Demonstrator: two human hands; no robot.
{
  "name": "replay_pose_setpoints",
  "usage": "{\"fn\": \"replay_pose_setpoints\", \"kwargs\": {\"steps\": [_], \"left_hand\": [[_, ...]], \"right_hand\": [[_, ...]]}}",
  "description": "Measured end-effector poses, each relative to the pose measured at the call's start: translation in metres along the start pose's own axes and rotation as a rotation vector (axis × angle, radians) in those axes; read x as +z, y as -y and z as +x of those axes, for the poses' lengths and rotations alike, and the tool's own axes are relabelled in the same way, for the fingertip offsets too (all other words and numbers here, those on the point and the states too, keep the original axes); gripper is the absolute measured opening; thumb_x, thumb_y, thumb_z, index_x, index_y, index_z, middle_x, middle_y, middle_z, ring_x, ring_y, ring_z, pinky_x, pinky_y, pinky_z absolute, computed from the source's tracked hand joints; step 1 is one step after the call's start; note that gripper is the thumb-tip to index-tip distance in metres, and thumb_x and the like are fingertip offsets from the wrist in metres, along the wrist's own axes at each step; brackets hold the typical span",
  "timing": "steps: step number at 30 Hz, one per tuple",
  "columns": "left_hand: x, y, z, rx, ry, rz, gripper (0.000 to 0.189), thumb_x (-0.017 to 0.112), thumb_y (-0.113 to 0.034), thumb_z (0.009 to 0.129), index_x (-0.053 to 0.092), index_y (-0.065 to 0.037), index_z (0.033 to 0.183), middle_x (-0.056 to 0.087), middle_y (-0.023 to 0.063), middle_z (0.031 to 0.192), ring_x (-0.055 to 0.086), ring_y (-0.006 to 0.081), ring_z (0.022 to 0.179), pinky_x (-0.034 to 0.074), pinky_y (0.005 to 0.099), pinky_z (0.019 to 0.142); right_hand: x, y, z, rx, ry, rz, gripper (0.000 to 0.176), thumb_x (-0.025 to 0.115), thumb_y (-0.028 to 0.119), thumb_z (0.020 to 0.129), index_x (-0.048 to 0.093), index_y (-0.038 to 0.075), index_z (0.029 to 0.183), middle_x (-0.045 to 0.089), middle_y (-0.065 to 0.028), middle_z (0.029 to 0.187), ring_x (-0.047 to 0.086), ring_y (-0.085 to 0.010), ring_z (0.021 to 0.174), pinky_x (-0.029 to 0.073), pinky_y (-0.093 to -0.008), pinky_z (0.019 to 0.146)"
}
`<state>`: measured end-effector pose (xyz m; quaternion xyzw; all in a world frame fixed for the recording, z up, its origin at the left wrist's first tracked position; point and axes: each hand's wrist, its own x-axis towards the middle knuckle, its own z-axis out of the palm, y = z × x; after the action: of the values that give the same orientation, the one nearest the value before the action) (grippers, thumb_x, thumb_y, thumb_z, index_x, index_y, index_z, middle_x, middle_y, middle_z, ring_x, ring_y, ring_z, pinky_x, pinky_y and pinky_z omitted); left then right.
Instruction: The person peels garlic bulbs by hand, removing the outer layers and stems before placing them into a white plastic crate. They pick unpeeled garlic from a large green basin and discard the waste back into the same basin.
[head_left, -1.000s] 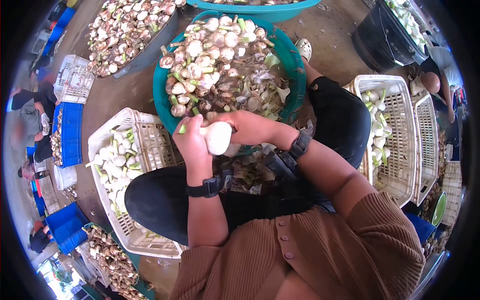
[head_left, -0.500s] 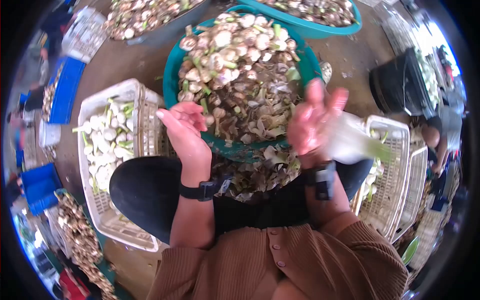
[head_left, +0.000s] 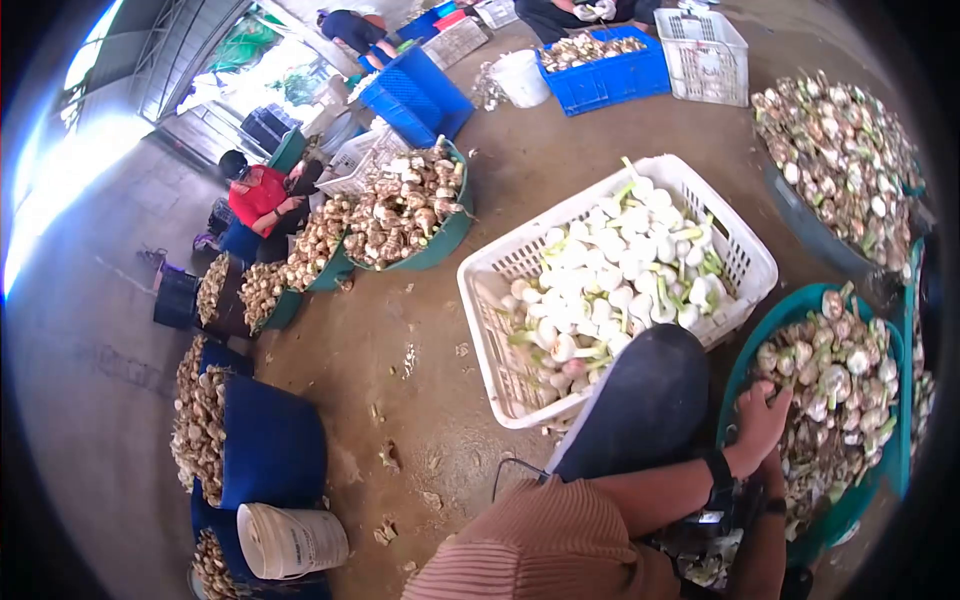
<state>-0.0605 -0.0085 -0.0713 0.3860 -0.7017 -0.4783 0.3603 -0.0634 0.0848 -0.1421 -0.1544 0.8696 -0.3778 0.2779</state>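
Observation:
My left hand is at the near side of a green tub, its fingers curled beside the garlic bulbs; what they hold, if anything, is hidden. Just below it, my right hand is mostly covered by the left, so its fingers do not show. Brownish bulbs with cut stems are heaped in the far part of the tub, with loose skins nearer me. Beside my knee stands a white crate holding many clean white garlic bulbs with short green stems.
A grey tub of garlic stands at the upper right. Blue crates, a white bucket and green tubs line the left side. A person in red sits farther back. Scraps lie on the wet floor.
My view has swung to the left. The blurred white bulb by my right hand is no longer visible. Both hands, apart before, are now close together at the green tub.

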Motion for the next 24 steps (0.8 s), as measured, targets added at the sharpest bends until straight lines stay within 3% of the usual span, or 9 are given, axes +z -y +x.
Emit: {"fn": "replay_pose_setpoints", "kwargs": {"steps": [3, 5, 7, 8, 9, 12, 19, 21, 24], "left_hand": [[-0.012, -0.010, -0.015, 0.009, -0.086, 0.434, 0.040, 0.059, -0.034, 0.080, 0.055, 0.003, 0.093, 0.058, 0.0144, 0.067, 0.058, 0.0269, 0.064, 0.044, 0.0345, 0.060], [-0.032, -0.020, -0.013, -0.377, 0.794, -0.171, 0.038, 0.060, -0.037, 0.078, 0.055, 0.000, 0.087, 0.057, 0.0125, 0.064, 0.056, 0.0242, 0.060, 0.042, 0.0352, 0.057], [-0.043, -0.030, -0.017, -0.323, 0.897, -0.154, 0.037, 0.060, -0.037, 0.078, 0.055, 0.000, 0.080, 0.055, 0.0118, 0.062, 0.055, 0.0224, 0.058, 0.041, 0.0351, 0.055], [-0.045, -0.031, -0.020, -0.268, 0.974, -0.128, 0.037, 0.060, -0.038, 0.078, 0.055, -0.001, 0.074, 0.053, 0.0110, 0.059, 0.053, 0.0205, 0.056, 0.040, 0.0351, 0.053], [-0.042, -0.024, -0.024, -0.230, 1.010, -0.140, 0.036, 0.059, -0.031, 0.077, 0.053, 0.000, 0.061, 0.051, 0.0113, 0.053, 0.050, 0.0179, 0.051, 0.038, 0.0358, 0.050], [-0.057, -0.033, -0.025, -0.213, 0.992, -0.126, 0.033, 0.056, -0.023, 0.074, 0.049, 0.002, 0.053, 0.047, 0.0115, 0.046, 0.047, 0.0171, 0.045, 0.035, 0.0356, 0.045], [-0.051, -0.017, -0.026, -0.345, 1.121, -0.391, 0.029, 0.052, -0.019, 0.072, 0.047, -0.002, 0.050, 0.047, 0.0033, 0.045, 0.047, 0.0117, 0.040, 0.036, 0.0294, 0.036], [-0.052, -0.027, -0.023, -0.294, 1.103, -0.378, 0.027, 0.052, -0.019, 0.072, 0.047, -0.002, 0.052, 0.048, 0.0043, 0.047, 0.048, 0.0126, 0.040, 0.036, 0.0300, 0.036], [-0.048, -0.025, -0.017, -0.283, 1.211, -0.345, 0.029, 0.053, -0.023, 0.077, 0.047, -0.004, 0.056, 0.049, 0.0054, 0.053, 0.048, 0.0137, 0.041, 0.037, 0.0321, 0.040]], "right_hand": [[-0.029, 0.039, -0.044, 0.123, -0.061, 0.506, 0.023, 0.045, 0.017, 0.087, 0.053, 0.000, 0.101, 0.060, -0.0131, 0.086, 0.057, -0.0250, 0.068, 0.043, -0.0344, 0.060], [-0.041, 0.051, -0.070, 0.127, -0.111, 0.544, 0.021, 0.045, 0.015, 0.087, 0.054, 0.000, 0.099, 0.061, -0.0124, 0.083, 0.057, -0.0245, 0.065, 0.044, -0.0339, 0.057], [-0.047, 0.066, -0.095, -0.155, -0.292, 0.171, 0.021, 0.043, 0.014, 0.087, 0.055, -0.002, 0.083, 0.057, -0.0084, 0.059, 0.049, -0.0217, 0.047, 0.036, -0.0340, 0.046], [-0.048, 0.073, -0.103, -0.147, -0.309, 0.166, 0.021, 0.043, 0.014, 0.087, 0.055, -0.002, 0.083, 0.057, -0.0084, 0.059, 0.049, -0.0217, 0.047, 0.036, -0.0340, 0.046], [-0.047, 0.079, -0.111, -0.130, -0.303, 0.042, 0.023, 0.044, 0.015, 0.086, 0.055, -0.003, 0.078, 0.056, -0.0101, 0.057, 0.050, -0.0205, 0.048, 0.037, -0.0345, 0.046], [-0.045, 0.077, -0.118, -0.213, -0.355, -0.164, 0.027, 0.045, 0.014, 0.084, 0.053, -0.005, 0.067, 0.053, -0.0141, 0.053, 0.052, -0.0188, 0.047, 0.038, -0.0349, 0.046], [-0.045, 0.074, -0.111, 0.071, -0.206, 0.351, 0.027, 0.042, 0.020, 0.087, 0.054, 0.001, 0.071, 0.052, -0.0057, 0.056, 0.050, -0.0147, 0.045, 0.040, -0.0295, 0.043], [-0.043, 0.058, -0.112, 0.292, -0.068, 0.844, 0.026, 0.040, 0.025, 0.089, 0.053, 0.005, 0.078, 0.048, -0.0016, 0.059, 0.049, -0.0122, 0.048, 0.040, -0.0267, 0.043], [-0.038, 0.067, -0.120, 0.148, -0.249, 0.728, 0.027, 0.040, 0.030, 0.090, 0.051, 0.007, 0.081, 0.046, -0.0006, 0.060, 0.048, -0.0118, 0.053, 0.041, -0.0271, 0.044]]}}
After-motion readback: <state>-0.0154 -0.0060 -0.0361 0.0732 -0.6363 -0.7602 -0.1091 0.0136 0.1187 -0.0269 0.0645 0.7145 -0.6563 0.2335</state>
